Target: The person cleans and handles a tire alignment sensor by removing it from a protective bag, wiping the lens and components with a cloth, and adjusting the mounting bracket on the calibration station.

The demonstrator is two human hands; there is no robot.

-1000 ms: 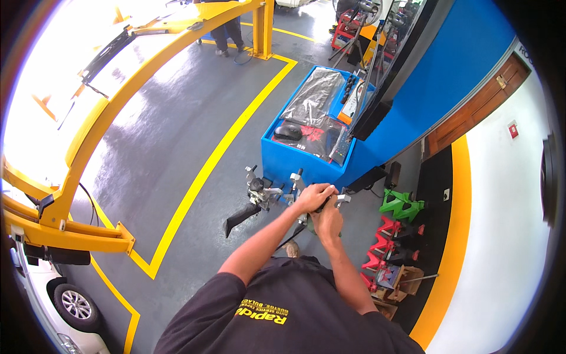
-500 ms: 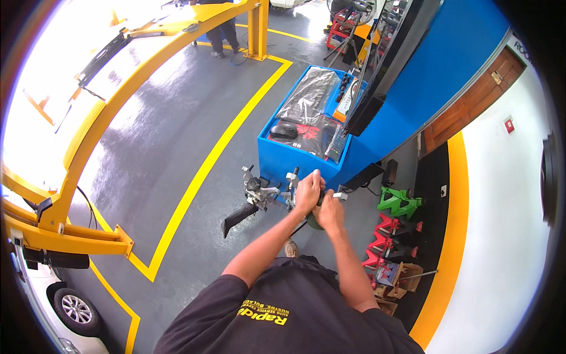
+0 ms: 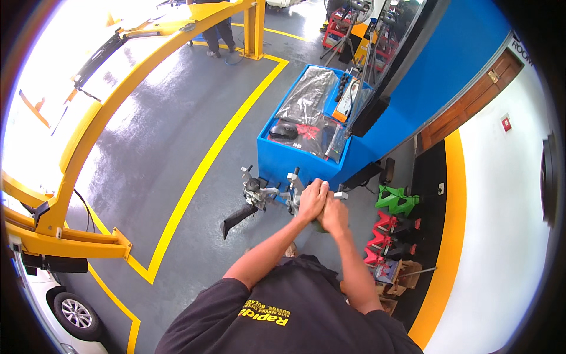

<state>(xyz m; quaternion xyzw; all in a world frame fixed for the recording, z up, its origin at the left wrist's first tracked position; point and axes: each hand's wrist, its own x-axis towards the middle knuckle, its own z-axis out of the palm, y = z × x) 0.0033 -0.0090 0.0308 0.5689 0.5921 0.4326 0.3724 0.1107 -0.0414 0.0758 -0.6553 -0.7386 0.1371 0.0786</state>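
Note:
Both hands are together at a silver metal clamp with a dark knob, in front of a blue cabinet. My left hand is wrapped over the top of the knob, and my right hand is closed just below and right of it. Their fingers hide most of what they grip, and a dark green part shows beneath them. A second clamp, with a black knob and a long black piece hanging from it, stands to the left. On the cabinet top lie a plastic-covered keyboard and a black mouse.
A yellow lift frames the left, with a white car below. Red jack stands and green ones line the right wall. A person's legs and a tripod are at the back.
My hands have shifted on the knob: my left hand's fingers rose, then came back down over my right hand. The clamps and cabinet stand as before.

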